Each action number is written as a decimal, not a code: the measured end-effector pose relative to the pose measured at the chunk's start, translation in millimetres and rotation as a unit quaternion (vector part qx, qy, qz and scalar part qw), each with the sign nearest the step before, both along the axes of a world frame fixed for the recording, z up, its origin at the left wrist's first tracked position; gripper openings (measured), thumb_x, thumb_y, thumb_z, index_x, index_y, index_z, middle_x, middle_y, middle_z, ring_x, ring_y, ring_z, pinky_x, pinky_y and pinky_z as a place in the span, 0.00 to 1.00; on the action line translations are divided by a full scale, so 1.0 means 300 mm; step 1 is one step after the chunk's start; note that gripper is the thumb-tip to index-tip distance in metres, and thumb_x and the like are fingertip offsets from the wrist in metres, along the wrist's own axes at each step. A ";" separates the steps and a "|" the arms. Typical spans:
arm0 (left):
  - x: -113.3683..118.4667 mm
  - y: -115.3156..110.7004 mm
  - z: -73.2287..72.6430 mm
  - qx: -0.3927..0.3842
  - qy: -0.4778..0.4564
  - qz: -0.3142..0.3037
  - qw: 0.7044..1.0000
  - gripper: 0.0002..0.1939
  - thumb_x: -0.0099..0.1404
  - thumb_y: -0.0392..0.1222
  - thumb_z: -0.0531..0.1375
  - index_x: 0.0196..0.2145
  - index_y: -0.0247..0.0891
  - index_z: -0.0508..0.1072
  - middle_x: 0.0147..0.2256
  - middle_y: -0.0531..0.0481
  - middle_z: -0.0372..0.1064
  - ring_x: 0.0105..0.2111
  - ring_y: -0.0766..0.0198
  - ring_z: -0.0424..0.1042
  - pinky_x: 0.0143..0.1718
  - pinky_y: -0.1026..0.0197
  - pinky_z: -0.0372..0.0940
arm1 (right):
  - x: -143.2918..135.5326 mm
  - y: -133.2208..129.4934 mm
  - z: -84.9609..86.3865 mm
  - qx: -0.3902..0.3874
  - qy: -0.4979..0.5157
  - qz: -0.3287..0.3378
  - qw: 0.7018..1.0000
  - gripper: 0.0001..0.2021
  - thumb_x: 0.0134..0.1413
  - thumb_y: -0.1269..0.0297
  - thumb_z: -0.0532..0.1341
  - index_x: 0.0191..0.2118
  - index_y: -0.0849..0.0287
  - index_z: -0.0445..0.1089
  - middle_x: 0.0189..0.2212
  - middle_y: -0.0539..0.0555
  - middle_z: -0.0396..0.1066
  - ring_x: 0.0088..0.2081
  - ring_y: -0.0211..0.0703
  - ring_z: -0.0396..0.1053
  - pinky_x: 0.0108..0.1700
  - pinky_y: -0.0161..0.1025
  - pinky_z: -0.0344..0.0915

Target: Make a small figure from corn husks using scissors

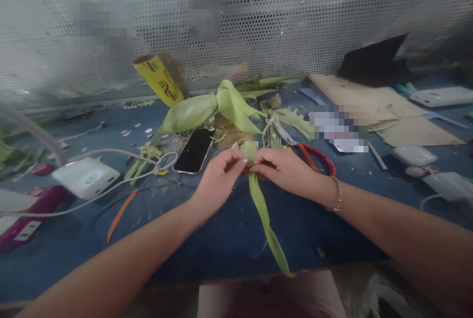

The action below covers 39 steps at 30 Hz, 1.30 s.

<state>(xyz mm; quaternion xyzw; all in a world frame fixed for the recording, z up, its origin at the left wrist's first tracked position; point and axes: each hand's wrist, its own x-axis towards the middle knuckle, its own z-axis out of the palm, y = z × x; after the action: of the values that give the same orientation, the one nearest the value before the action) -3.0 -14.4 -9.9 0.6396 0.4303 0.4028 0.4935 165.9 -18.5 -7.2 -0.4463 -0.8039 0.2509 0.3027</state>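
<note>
From my remote seat I see the left hand (221, 175) and right hand (283, 169), fingertips pinched together on a green husk strip (263, 212), its tail over the blue table (207, 249), red-handled scissors (305, 149) near the right hand.

The left hand (221, 172) and right hand (286, 170) partly hide the leaf (263, 209), while the view's left edge crops the power strip (30, 229).

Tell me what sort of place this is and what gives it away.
Probably a workshop bench for handwork: a blue tabletop strewn with green leaf pieces, red-handled cutters lying among them, and a perforated panel behind.
</note>
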 end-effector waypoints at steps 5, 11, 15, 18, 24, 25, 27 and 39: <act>0.003 0.002 -0.005 -0.035 -0.038 0.001 0.999 0.07 0.58 0.41 0.59 0.26 0.36 0.67 0.25 0.55 0.64 0.28 0.69 0.66 0.35 0.63 0.64 | 0.007 0.004 -0.012 -0.048 0.074 0.048 0.995 0.10 0.55 0.69 0.54 0.24 0.60 0.62 0.20 0.46 0.65 0.25 0.32 0.64 0.31 0.31 0.59; 0.008 -0.001 -0.005 -0.085 -0.105 0.001 0.991 0.07 0.55 0.41 0.61 0.26 0.35 0.67 0.25 0.56 0.64 0.28 0.70 0.66 0.35 0.65 0.65 | 0.006 0.005 -0.022 -0.089 0.122 0.033 0.988 0.08 0.56 0.67 0.53 0.26 0.59 0.61 0.20 0.46 0.64 0.24 0.32 0.64 0.29 0.31 0.61; 0.010 -0.002 0.000 -0.104 -0.127 0.006 0.986 0.07 0.54 0.41 0.61 0.25 0.35 0.67 0.25 0.55 0.65 0.28 0.70 0.67 0.35 0.64 0.66 | -0.002 -0.002 -0.008 -0.099 0.122 0.021 0.987 0.08 0.56 0.68 0.53 0.26 0.59 0.61 0.20 0.46 0.63 0.24 0.32 0.63 0.29 0.31 0.61; 0.009 -0.001 0.001 -0.109 -0.136 0.008 0.985 0.08 0.54 0.41 0.62 0.25 0.35 0.67 0.25 0.55 0.66 0.29 0.69 0.67 0.36 0.64 0.66 | -0.008 -0.005 -0.001 -0.088 0.112 0.018 0.990 0.09 0.56 0.68 0.52 0.25 0.59 0.59 0.20 0.46 0.64 0.23 0.32 0.63 0.28 0.30 0.61; 0.007 -0.001 0.000 -0.113 -0.152 0.012 0.982 0.09 0.53 0.42 0.63 0.24 0.35 0.67 0.25 0.54 0.67 0.28 0.69 0.67 0.35 0.63 0.67 | -0.006 -0.006 -0.003 -0.055 0.083 0.018 0.995 0.08 0.57 0.67 0.50 0.27 0.58 0.59 0.22 0.47 0.64 0.23 0.32 0.62 0.27 0.31 0.61; 0.007 -0.002 0.001 -0.110 -0.156 0.012 0.982 0.09 0.53 0.42 0.63 0.24 0.35 0.67 0.25 0.54 0.66 0.28 0.69 0.67 0.35 0.62 0.67 | -0.004 -0.006 -0.003 -0.047 0.082 0.018 0.995 0.08 0.57 0.67 0.50 0.27 0.58 0.59 0.22 0.47 0.64 0.24 0.32 0.62 0.27 0.31 0.61; 0.006 -0.003 0.000 -0.102 -0.163 0.008 0.981 0.08 0.54 0.41 0.62 0.25 0.35 0.67 0.26 0.54 0.66 0.29 0.69 0.67 0.36 0.62 0.66 | -0.001 -0.005 -0.002 -0.032 0.083 0.018 0.996 0.08 0.58 0.67 0.49 0.28 0.58 0.58 0.23 0.47 0.65 0.24 0.32 0.63 0.27 0.31 0.61; 0.011 -0.004 0.021 -0.139 -0.167 0.041 0.975 0.10 0.52 0.42 0.63 0.24 0.35 0.66 0.25 0.53 0.68 0.27 0.69 0.68 0.32 0.63 0.64 | 0.010 0.004 -0.026 -0.071 0.116 0.026 0.990 0.07 0.59 0.68 0.48 0.29 0.57 0.56 0.24 0.48 0.67 0.26 0.33 0.67 0.30 0.32 0.65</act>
<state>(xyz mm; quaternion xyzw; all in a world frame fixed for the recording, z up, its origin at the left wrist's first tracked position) 0.2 -15.7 -3.5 0.4696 0.4196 0.4603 0.6257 168.9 -17.4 -14.8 -0.4132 -0.7547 0.3654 0.3550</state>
